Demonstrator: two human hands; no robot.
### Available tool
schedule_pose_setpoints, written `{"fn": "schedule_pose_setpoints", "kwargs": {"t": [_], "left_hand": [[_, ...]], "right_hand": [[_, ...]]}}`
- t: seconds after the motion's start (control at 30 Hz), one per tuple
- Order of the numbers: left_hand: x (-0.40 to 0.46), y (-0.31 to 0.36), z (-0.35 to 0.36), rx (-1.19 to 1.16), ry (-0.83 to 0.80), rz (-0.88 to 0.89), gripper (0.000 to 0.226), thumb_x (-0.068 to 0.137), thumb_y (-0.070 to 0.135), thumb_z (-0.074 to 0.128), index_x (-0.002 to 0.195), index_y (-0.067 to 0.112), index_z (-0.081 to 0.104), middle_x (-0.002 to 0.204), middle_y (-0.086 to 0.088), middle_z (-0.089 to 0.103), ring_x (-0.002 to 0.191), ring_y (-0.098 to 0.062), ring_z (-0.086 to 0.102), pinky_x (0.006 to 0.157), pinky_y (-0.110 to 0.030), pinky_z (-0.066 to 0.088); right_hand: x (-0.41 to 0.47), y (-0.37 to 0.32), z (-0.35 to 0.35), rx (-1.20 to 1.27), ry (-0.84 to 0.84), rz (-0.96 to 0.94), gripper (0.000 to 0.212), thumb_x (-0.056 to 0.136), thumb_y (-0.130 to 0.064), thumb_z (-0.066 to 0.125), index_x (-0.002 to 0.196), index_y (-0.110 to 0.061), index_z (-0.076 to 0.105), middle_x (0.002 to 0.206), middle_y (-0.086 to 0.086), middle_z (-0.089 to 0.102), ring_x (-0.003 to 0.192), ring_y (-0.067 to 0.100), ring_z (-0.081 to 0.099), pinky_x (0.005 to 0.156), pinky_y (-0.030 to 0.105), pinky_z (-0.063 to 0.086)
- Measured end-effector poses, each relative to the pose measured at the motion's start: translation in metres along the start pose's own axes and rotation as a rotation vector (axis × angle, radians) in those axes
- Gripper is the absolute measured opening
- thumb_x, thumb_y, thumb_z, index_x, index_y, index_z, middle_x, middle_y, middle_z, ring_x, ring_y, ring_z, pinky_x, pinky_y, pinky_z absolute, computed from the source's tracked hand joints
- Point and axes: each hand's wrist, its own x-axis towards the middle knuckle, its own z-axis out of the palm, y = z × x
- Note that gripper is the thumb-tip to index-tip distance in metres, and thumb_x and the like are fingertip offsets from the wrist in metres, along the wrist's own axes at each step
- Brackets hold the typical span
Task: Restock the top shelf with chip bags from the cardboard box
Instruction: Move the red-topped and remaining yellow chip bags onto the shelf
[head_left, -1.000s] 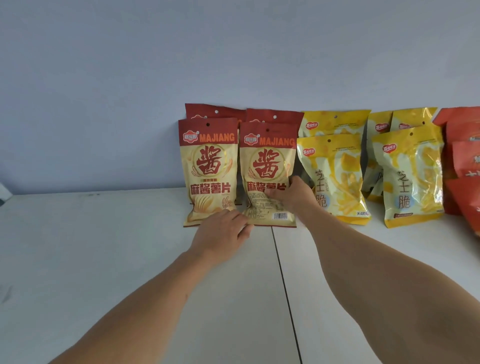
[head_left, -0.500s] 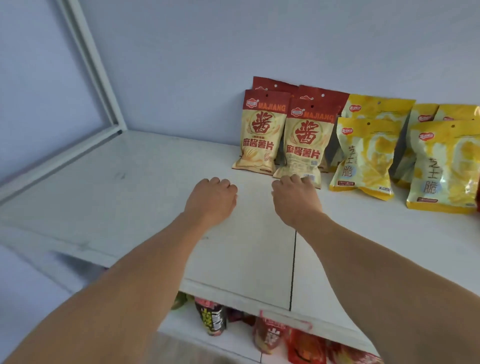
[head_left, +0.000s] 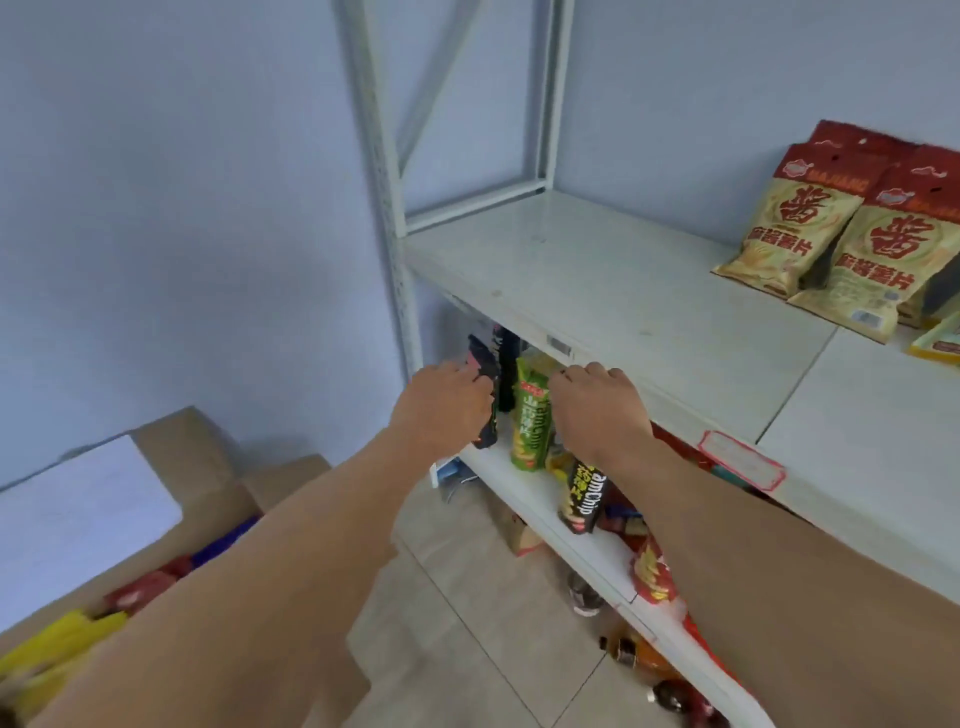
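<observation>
Chip bags (head_left: 831, 244) stand upright at the back of the top shelf (head_left: 597, 291), toward its right end, while more bags lie in the cardboard box (head_left: 208, 493) on the floor left of the shelf. Both hands hover just in front of the shelf's front edge, the left hand (head_left: 441, 410) and right hand (head_left: 597, 410) loosely curled, each grip holding nothing.

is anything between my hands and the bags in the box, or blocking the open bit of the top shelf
Nothing visible stands between either hand and the cardboard box; the left forearm only overlaps it in view. Left hand and right hand hold nothing. The top shelf left of the majiang bags looks free.
</observation>
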Motion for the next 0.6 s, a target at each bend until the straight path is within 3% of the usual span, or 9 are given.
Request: {"fn": "schedule_pose_setpoints", "kwargs": {"t": [0.1,0.2,0.43,0.6], "left_hand": [[-0.069,-0.033,0.004,0.01,-0.057,-0.089,0.02,0.101,0.024,0.05,0.098,0.014,0.066,0.094,-0.002,0.065,0.086,-0.027,0.064,0.066,-0.033,0.033],[-0.146,-0.075,0.012,-0.001,-0.055,-0.197,0.019,0.093,0.021,0.062,0.078,0.01,0.066,0.073,-0.006,0.064,0.066,-0.029,0.063,0.056,-0.032,0.034],[-0.329,-0.167,0.021,-0.025,-0.132,-0.327,0.033,0.105,0.031,0.035,0.103,0.016,0.065,0.103,-0.001,0.066,0.093,-0.023,0.062,0.072,-0.035,0.045],[-0.419,-0.226,0.044,-0.026,-0.236,-0.49,0.038,0.107,0.036,0.031,0.109,0.018,0.064,0.106,0.0,0.065,0.095,-0.022,0.062,0.072,-0.035,0.048]], "right_hand": [[-0.008,-0.069,0.003,0.026,-0.011,-0.058,0.025,0.096,-0.017,0.046,0.12,-0.018,0.054,0.121,0.005,0.06,0.116,0.027,0.053,0.099,0.04,0.039],[-0.018,-0.142,0.009,0.054,-0.017,-0.107,0.022,0.096,-0.02,0.047,0.117,-0.019,0.055,0.118,0.004,0.061,0.112,0.027,0.055,0.093,0.039,0.042],[-0.05,-0.315,0.017,0.123,-0.039,-0.18,0.023,0.101,-0.023,0.041,0.116,-0.018,0.058,0.116,0.004,0.063,0.108,0.027,0.059,0.084,0.037,0.045],[-0.055,-0.418,0.024,0.192,-0.11,-0.247,0.025,0.103,-0.02,0.037,0.113,-0.015,0.06,0.113,0.005,0.064,0.105,0.028,0.06,0.082,0.039,0.05]]}}
